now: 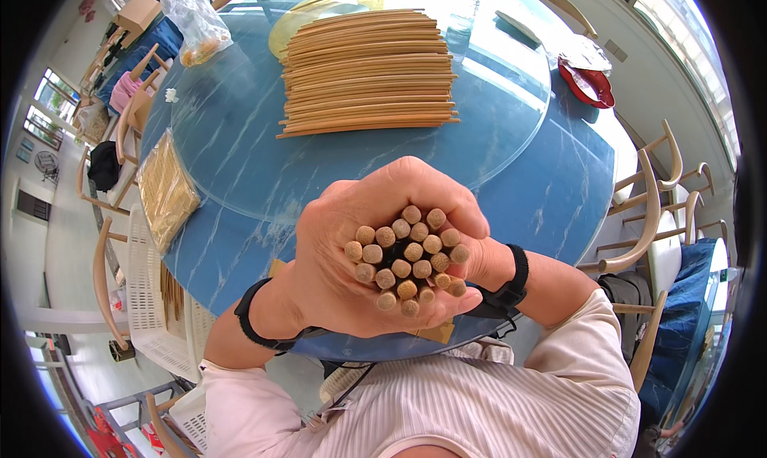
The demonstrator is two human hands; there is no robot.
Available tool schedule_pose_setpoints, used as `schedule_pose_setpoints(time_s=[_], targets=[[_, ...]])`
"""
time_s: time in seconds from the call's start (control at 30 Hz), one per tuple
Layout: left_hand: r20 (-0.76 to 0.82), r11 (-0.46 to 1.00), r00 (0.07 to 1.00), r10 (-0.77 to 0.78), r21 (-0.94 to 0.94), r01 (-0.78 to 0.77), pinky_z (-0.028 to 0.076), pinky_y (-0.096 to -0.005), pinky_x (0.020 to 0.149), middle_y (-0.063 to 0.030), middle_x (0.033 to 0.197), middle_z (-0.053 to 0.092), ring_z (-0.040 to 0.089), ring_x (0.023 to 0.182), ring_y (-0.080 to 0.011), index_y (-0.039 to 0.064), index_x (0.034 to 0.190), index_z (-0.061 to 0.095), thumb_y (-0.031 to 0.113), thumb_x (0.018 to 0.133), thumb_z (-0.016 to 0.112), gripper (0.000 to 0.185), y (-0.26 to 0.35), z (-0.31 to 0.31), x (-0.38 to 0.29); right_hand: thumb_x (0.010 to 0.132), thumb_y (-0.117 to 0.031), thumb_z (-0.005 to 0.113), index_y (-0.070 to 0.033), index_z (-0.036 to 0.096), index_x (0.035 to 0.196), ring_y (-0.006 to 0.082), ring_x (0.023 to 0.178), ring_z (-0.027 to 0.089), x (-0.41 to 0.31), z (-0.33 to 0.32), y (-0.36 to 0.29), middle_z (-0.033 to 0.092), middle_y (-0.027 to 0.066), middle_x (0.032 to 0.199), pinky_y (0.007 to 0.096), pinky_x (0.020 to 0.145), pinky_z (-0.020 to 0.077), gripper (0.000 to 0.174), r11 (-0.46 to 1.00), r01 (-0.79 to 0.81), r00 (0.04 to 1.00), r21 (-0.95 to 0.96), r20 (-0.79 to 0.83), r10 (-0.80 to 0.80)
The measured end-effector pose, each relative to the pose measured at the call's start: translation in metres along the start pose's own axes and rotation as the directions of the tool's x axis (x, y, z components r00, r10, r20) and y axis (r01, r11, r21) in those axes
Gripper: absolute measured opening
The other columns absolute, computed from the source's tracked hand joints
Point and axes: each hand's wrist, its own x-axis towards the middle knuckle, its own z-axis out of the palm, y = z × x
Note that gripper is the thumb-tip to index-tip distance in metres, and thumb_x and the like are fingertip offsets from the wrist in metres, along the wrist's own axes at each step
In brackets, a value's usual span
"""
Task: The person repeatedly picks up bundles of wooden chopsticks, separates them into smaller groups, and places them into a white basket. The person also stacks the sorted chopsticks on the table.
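Note:
My left hand point(323, 242) is wrapped around a bundle of wooden chopsticks point(413, 252), its fingers along the far side and its thumb along the near side. The round stick ends point up at me, packed close with a dark gap near the middle. Behind the bundle, on its right, is my right hand point(477, 259); its fingers are mostly hidden, so its grip does not show. Beyond both hands, a wide pile of chopsticks point(368, 74) lies side by side on the glass turntable point(239, 176) of a blue marbled round table point(539, 200).
A clear-wrapped packet point(168, 188) lies at the table's left edge, above a white plastic basket point(150, 290). A plastic bag point(195, 21), a water bottle point(464, 18) and a red dish point(584, 86) stand farther back. Wooden chairs point(647, 218) surround the table.

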Motion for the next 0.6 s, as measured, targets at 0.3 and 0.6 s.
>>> schedule_pose_setpoints(time_s=[0.3,0.6], targets=[[-0.034,0.989,0.999,-0.04,0.141,0.044,0.054,-0.0249,0.067,-0.0099,0.084,0.069,0.069,0.073,-0.0135,-0.002,0.116,0.055,-0.003,0.069,0.092,0.06,0.007,0.001,0.01,0.082,-0.022,0.087,-0.006,0.067,0.124,0.0255,0.108,0.072,-0.001,0.0,0.005,0.073,0.0091,0.12,0.035,0.092,0.0577,0.05,0.994,0.025,0.998,-0.11,-0.051,-0.031],[-0.116,0.999,0.992,-0.043,0.008,0.044,0.053,-0.0197,0.066,-0.0032,0.086,0.07,0.066,0.072,-0.0062,0.001,0.111,0.066,0.001,0.073,0.09,0.045,0.002,0.002,0.005,0.081,-0.018,0.089,-0.005,0.069,0.117,0.0227,0.104,0.071,-0.003,-0.002,0.008,0.074,0.0096,0.115,0.0344,0.089,0.0576,0.044,0.999,-0.015,1.0,-0.05,-0.026,0.013]])
